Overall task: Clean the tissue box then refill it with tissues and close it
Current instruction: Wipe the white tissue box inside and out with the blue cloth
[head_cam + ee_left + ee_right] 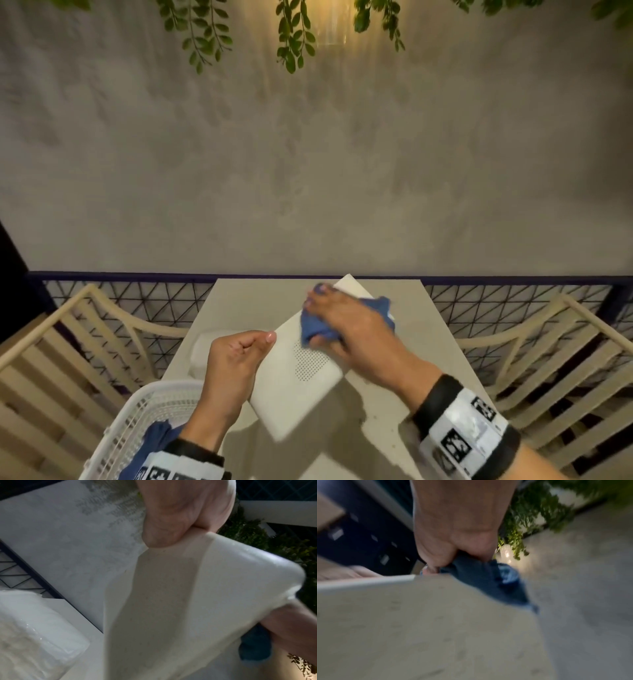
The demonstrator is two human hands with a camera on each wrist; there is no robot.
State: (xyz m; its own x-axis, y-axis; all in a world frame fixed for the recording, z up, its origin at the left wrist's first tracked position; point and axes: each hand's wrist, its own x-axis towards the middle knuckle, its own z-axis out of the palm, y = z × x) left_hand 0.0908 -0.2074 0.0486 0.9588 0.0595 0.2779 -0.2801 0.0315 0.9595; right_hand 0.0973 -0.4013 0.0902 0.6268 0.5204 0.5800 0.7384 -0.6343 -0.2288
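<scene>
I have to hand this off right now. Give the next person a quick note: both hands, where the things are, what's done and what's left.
Left hand grips the box by its left edge, holding it tilted above the table.
Right hand holds the blue cloth pressed on the box's dotted face, mid-wipe.
Tissue pack, still wrapped, lies on the table left of the box. A basket with another blue cloth sits near left.
Done: cleaning is under way.
Left: finish wiping, set the cloth aside, load the tissues, close the box.

No readable text; wristbands (460, 430) bear only black-white marker patterns.
</scene>
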